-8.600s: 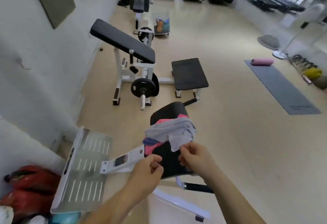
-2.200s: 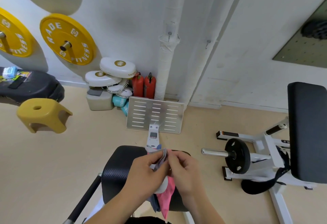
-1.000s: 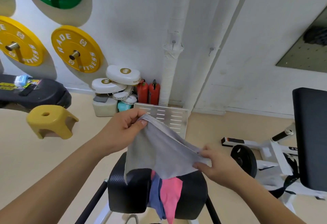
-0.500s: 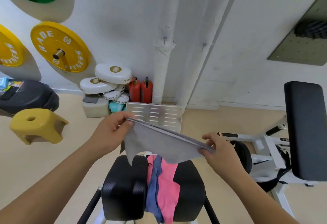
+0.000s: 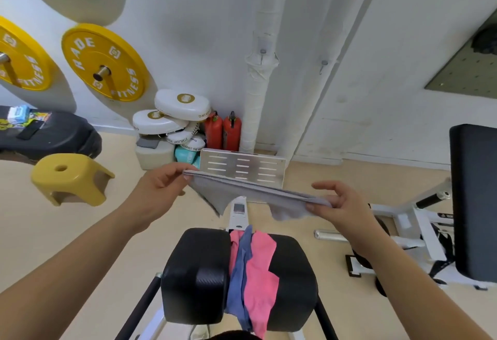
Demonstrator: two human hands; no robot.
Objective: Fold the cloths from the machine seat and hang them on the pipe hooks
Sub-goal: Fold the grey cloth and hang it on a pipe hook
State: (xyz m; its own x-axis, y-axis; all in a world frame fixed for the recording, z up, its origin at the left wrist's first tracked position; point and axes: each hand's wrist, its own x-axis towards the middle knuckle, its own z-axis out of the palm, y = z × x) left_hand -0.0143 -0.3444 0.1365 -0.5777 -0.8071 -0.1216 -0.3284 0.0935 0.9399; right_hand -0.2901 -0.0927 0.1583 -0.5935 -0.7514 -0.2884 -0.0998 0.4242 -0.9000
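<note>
Above the black machine seat (image 5: 196,272), a grey cloth (image 5: 242,191) is held taut between two hands kept well apart: one end is pinched by the left hand (image 5: 158,191), and the other is clamped between thumb and fingers of the right hand (image 5: 338,210). Spread as an open sheet a second ago, the cloth is now doubled into a narrow band, so a first fold is judged done. A pink cloth (image 5: 262,272) and a blue cloth (image 5: 239,267) are left draped over the seat. The pipe hooks (image 5: 263,51) on the wrapped pipe (image 5: 256,103) are seen bare. A beige tub (image 5: 153,155) by the wall is buried under white pads (image 5: 183,104); its contents cannot be told.
</note>
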